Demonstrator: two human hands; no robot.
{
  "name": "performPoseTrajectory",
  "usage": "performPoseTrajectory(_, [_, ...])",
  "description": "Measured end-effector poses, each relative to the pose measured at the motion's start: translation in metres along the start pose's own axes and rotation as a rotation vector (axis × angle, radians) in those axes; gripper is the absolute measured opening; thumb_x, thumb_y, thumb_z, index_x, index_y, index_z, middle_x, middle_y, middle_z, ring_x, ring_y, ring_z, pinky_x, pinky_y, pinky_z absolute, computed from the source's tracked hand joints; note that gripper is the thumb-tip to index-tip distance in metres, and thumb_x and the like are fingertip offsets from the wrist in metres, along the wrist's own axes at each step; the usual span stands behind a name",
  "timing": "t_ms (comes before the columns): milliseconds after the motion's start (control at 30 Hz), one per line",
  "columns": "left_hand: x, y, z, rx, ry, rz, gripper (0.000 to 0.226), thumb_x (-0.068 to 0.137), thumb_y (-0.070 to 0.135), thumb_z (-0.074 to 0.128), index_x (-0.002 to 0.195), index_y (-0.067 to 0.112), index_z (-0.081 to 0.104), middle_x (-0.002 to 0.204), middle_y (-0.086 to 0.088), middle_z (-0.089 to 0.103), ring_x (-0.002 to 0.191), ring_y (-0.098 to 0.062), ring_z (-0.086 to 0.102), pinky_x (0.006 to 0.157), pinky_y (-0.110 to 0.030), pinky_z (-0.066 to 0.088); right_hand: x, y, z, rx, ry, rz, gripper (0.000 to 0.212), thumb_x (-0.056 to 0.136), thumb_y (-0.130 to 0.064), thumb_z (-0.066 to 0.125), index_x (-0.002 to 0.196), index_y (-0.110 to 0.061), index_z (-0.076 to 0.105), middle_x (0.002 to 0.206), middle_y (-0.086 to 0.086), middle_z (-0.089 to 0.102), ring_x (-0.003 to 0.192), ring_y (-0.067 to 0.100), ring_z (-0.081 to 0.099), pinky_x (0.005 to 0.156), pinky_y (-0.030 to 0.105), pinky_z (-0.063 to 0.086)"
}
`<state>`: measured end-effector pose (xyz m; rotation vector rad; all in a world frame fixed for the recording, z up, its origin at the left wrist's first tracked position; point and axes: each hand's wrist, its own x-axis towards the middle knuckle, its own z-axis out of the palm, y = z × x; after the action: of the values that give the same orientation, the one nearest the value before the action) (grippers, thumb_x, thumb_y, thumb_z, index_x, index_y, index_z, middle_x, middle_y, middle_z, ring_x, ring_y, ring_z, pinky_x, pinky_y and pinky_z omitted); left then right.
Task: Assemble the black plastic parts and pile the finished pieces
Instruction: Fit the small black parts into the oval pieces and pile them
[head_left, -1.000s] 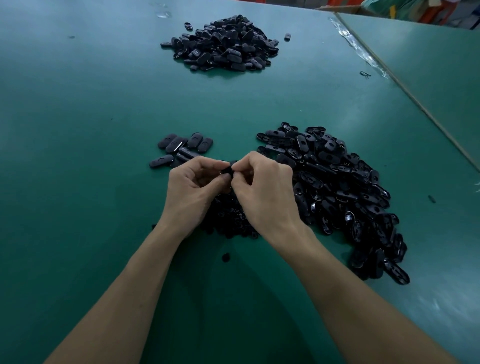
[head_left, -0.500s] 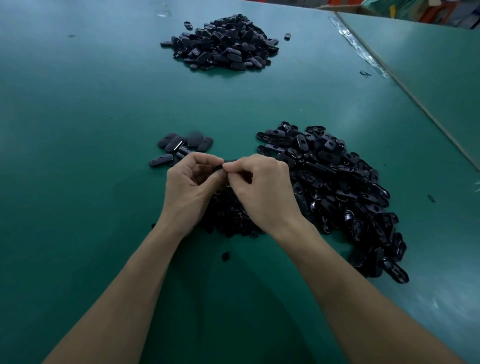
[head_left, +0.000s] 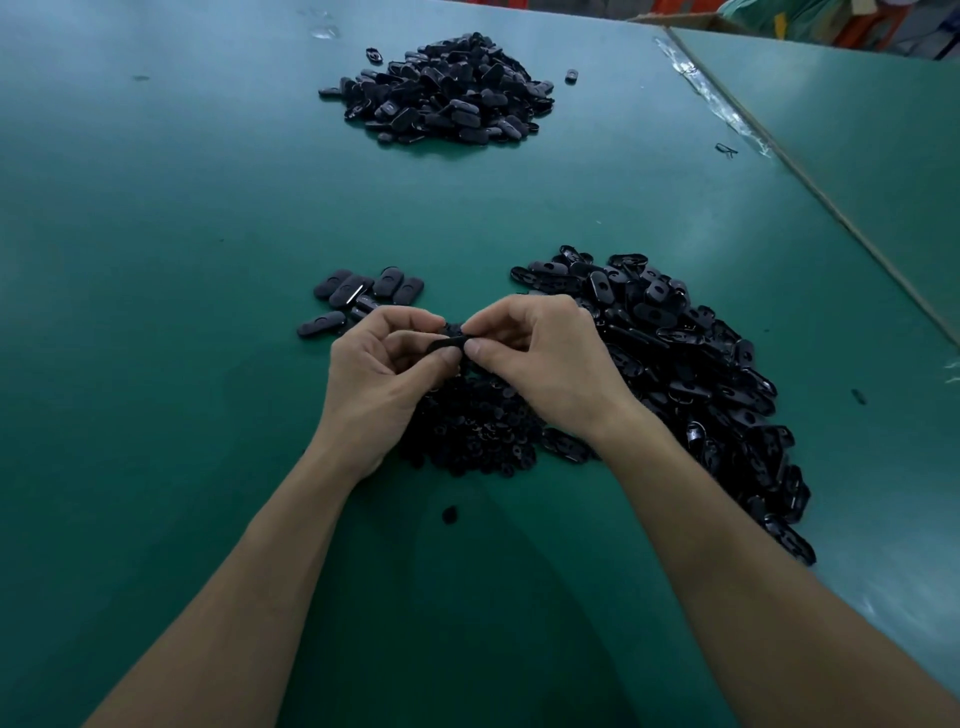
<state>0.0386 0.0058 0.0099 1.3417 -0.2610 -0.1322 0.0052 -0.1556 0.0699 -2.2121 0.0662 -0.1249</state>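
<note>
Black plastic part (head_left: 451, 342), a flat oval piece, is held between both hands above the middle of the bench (head_left: 156, 249). The left hand (head_left: 382, 371) pinches its left end between the thumb and curled fingers. The right hand (head_left: 540, 358) pinches the other end with thumb and forefinger, the remaining fingers tucked in. The fingertips cover the joint, so I cannot tell whether a second piece is already seated.

Directly under the hands lies a heap of small bits (head_left: 478, 431). It touches a larger heap of oval shells (head_left: 675, 353) that runs towards the bench's right edge.

The main risk is a slip. If the pinch loosens or the press goes in crooked, the small insert would probably drop into the bits below and be lost among them. A half-seated part could also pass as done.

Sorting is the second risk. A small group of closed ovals (head_left: 358, 296) lies just beyond the left hand, and a big pile (head_left: 447, 91) sits near the far edge. A careless toss could land the piece in the raw shells instead. The right forearm lies close to that heap and could sweep shells about.
</note>
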Motion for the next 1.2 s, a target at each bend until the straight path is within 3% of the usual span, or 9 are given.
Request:
performPoseTrajectory(200, [0.0007,-0.0018,-0.0006,-0.021,0.011,-0.015,0.021,0.082,-0.004,0.075,0.092,0.013,0.069,0.079,0.001,0.075,0.070,-0.008,0.069,0.069,-0.018,0.056,0.0041,0.0008,-0.0028,-0.009,-0.044,0.004,0.010,0.087,-0.018,0.077,0.087,-0.024,0.070,0.080,-0.008,0.073,0.075,0.002,0.069,0.075,0.019,0.057])
performPoseTrajectory(333, [0.0002,-0.0003,0.0013,-0.040,0.020,-0.028,0.019,0.074,0.010,0.079,0.092,0.011,0.071,0.080,-0.001,0.076,0.070,-0.009,0.070,0.070,-0.019,0.056,0.0037,-0.0006,-0.0042,-0.001,-0.055,0.020,0.014,0.086,-0.018,0.077,0.083,-0.028,0.067,0.077,-0.009,0.072,0.072,-0.001,0.068,0.069,0.013,0.054])
performPoseTrajectory(633, [-0.0009,0.0019,0.0018,0.015,0.005,-0.050,0.025,0.069,0.019,0.080,0.093,0.016,0.073,0.081,-0.002,0.078,0.072,-0.012,0.074,0.070,-0.020,0.058,-0.0031,-0.0054,0.0032,-0.056,0.046,0.031,0.005,0.083,-0.015,0.075,0.083,-0.018,0.071,0.070,-0.011,0.068,0.068,-0.005,0.065,0.060,0.006,0.048])
performPoseTrajectory(933, [-0.0015,0.0019,0.0032,-0.023,0.047,-0.062,0.024,0.068,0.016,0.080,0.091,0.014,0.073,0.076,-0.003,0.076,0.068,-0.012,0.073,0.067,-0.019,0.057,-0.0028,-0.0053,0.0036,-0.007,0.066,0.051,0.012,0.083,-0.016,0.077,0.080,-0.026,0.071,0.067,-0.015,0.068,0.065,-0.008,0.065,0.058,0.005,0.046])
performPoseTrajectory(1200, [0.0000,-0.0034,0.0016,0.031,0.075,-0.037,0.020,0.077,0.001,0.081,0.085,0.019,0.076,0.076,-0.007,0.076,0.067,-0.015,0.073,0.065,-0.020,0.057,-0.0048,-0.0040,0.0030,-0.003,0.062,0.057,0.014,0.083,-0.017,0.078,0.079,-0.028,0.071,0.069,-0.014,0.069,0.066,-0.008,0.066,0.060,0.005,0.047])
